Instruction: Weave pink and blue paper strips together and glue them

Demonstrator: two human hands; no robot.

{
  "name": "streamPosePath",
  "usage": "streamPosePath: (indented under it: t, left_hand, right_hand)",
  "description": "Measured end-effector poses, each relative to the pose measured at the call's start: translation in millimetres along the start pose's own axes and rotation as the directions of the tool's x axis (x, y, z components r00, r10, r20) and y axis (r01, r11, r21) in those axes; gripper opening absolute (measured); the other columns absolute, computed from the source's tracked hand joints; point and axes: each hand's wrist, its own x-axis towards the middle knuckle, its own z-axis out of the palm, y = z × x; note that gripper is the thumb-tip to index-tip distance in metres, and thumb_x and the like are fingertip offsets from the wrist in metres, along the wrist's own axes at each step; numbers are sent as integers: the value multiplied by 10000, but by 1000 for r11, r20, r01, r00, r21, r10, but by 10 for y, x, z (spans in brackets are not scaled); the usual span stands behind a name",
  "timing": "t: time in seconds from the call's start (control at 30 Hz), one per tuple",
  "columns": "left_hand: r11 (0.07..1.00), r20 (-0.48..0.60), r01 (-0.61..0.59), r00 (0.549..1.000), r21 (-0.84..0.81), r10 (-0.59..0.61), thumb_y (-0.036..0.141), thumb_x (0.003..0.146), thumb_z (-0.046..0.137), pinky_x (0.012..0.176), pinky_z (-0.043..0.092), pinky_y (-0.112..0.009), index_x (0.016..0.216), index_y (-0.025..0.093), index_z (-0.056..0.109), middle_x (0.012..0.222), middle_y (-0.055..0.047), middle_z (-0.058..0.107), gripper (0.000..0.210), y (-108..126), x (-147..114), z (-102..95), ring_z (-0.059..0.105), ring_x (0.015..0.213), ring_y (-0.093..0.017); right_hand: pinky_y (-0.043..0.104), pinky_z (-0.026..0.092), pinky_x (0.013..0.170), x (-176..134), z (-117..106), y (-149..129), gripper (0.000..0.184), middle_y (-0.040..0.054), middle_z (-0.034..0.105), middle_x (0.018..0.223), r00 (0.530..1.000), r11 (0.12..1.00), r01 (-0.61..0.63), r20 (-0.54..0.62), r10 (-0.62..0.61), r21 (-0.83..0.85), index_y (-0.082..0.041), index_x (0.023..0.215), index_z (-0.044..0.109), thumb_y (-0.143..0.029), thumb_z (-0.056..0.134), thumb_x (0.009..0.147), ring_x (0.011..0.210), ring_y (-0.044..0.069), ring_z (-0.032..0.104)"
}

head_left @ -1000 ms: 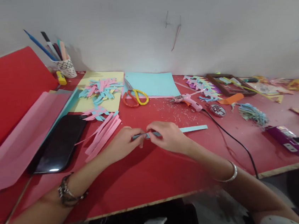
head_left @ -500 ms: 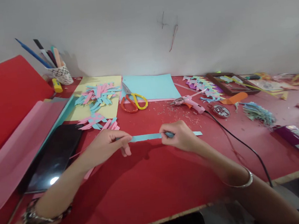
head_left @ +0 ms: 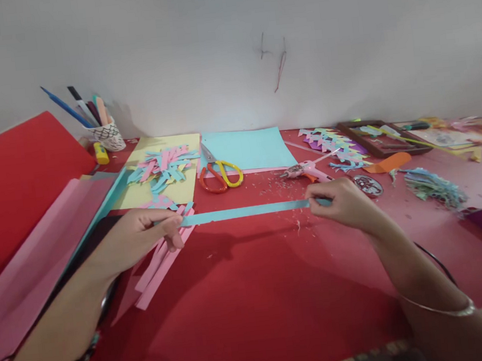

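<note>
A long blue paper strip (head_left: 244, 212) runs nearly level across the middle of the frame, its long axis going left to right just above the red desk (head_left: 254, 305), held taut between both hands. The left hand (head_left: 137, 237), at centre left, has its fingers (head_left: 172, 229) pinched on the strip's left end; the right hand (head_left: 344, 204), at centre right, has its fingers closed on the other end, so each hand is at its own end and neither is nearer the middle. The strip seems lifted slightly clear of the desk, going by the shadow below it, though the angle makes that hard to confirm. Under the left hand lies a fan of pink strips (head_left: 163, 263), touching or just beneath the fingers. Toward the upper middle are scissors (head_left: 219, 172) with orange and yellow handles beside a blue sheet (head_left: 250, 148), and a pile of cut blue and pink pieces (head_left: 162, 164) on a yellow sheet (head_left: 181, 189). A pink glue gun (head_left: 306, 170) sits just behind the right hand, well apart from the strip's centre.
</note>
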Motion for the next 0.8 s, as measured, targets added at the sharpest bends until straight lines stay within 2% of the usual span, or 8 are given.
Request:
streamPosePath:
  t: [0.23, 0.3, 0.4, 0.47, 0.5, 0.57, 0.7, 0.8]
  left_hand:
    - [997, -55, 65, 997, 44, -63, 326, 766, 470, 686, 496, -261, 463, 218, 580, 466, 35, 612, 340, -104, -36, -115, 563, 497, -115]
    - [998, -95, 65, 994, 23, -62, 361, 749, 483, 616, 489, -254, 450, 218, 573, 462, 21, 606, 344, -72, -19, -81, 555, 476, -122]
    - [997, -83, 19, 996, -72, -25, 372, 731, 481, 510, 458, -240, 441, 216, 569, 437, 12, 585, 341, 49, 15, 82, 534, 431, -123]
    - [990, 29, 1, 1000, -143, 3, 358, 730, 487, 554, 470, -240, 480, 211, 603, 474, 7, 623, 313, 136, 25, 236, 550, 433, -116]
    - [985, 95, 6, 995, -171, 11, 358, 739, 483, 541, 467, -232, 488, 210, 613, 477, 5, 629, 319, 168, 23, 309, 561, 441, -119]
    - [981, 164, 4, 986, -195, 28, 368, 750, 481, 559, 473, -224, 491, 207, 626, 490, 0, 644, 338, 193, 9, 424, 587, 478, -125]
    - [980, 176, 11, 984, -197, 25, 399, 763, 487, 582, 482, -225, 539, 204, 648, 534, -6, 672, 337, 100, -13, 487, 612, 521, -136]
    - [997, 155, -45, 986, -65, 55, 422, 795, 452, 597, 482, -236, 657, 208, 678, 609, -10, 697, 340, 5, 0, 480, 628, 576, -150]
  right_hand:
    - [207, 242, 418, -99, -278, 178, 131, -46, 350, 423, 949, 982, -161, -287, 127, -97, -197, 485, 413, -177, 441, 612, 403, 65, 310]
    - [214, 277, 438, -82, -289, 193, 129, -40, 388, 439, 839, 974, -210, -529, 131, -91, -199, 506, 435, -180, 453, 633, 416, 73, 347]
    - [220, 315, 453, -15, -147, 57, 167, -33, 423, 485, 565, 995, -87, -821, 81, 38, -204, 595, 460, -140, 358, 711, 431, 87, 377]
    - [267, 408, 587, 19, 36, -132, 144, 13, 565, 655, 695, 995, 71, -713, -97, -66, -195, 741, 525, -167, 385, 746, 604, 126, 522]
    - [317, 419, 698, 22, 136, -237, 157, 46, 618, 792, 812, 975, 150, -541, -217, -165, -193, 842, 550, -214, 413, 768, 749, 159, 564]
    - [394, 347, 857, 1, 320, -422, 233, 82, 622, 1007, 914, 930, 219, -273, -302, -295, -209, 978, 561, -331, 474, 800, 941, 207, 549]
    - [399, 229, 909, -77, 520, -558, 213, 58, 652, 947, 980, 972, 192, 73, -184, -136, -188, 977, 555, -302, 404, 878, 889, 179, 569]
    - [353, 222, 833, -90, 559, -522, 229, 9, 646, 741, 979, 994, 109, 176, -104, -17, -179, 806, 566, -221, 359, 893, 705, 134, 555]
